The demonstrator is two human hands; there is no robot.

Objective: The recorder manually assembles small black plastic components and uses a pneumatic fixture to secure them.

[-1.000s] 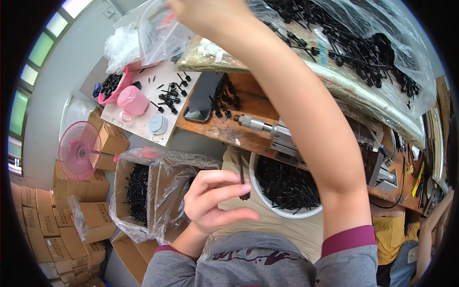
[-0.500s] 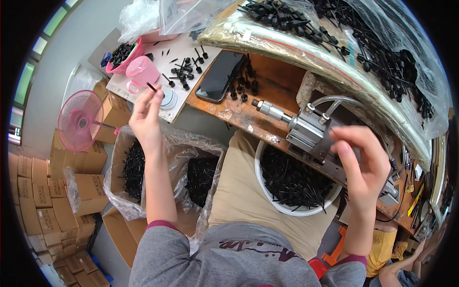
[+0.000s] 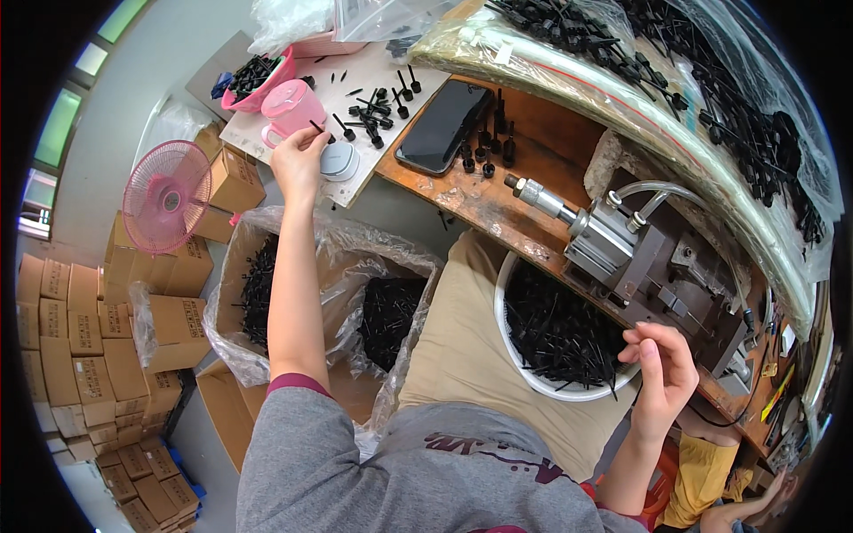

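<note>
My left hand (image 3: 298, 167) pinches a small black stemmed part (image 3: 317, 128) by the round white-lidded container (image 3: 338, 161). Several black knob-headed pins (image 3: 374, 113) lie or stand on the white table just beyond. My right hand (image 3: 665, 369) is curled, its fingertips beside the right rim of a white round basket (image 3: 503, 313); whatever they may hold is hidden. Black stemmed parts (image 3: 560, 333) fill that basket, which rests on my lap. Above the right hand sits a metal clamping machine (image 3: 609, 240) with a cylinder and clear hose.
A phone (image 3: 444, 126) and several upright black pins (image 3: 488, 147) occupy the wooden bench. The pink mug (image 3: 291, 107) and pink basket (image 3: 264, 82) stand farther left. A plastic-lined carton (image 3: 233, 306) is beside my legs, a pink fan (image 3: 167, 195) left of it. Another person's arm (image 3: 755, 513) shows lower right.
My left hand has moved down toward the table beside the container, still with the black part. My right hand has dropped from the machine toward the basket's rim. The whole view has shifted.
</note>
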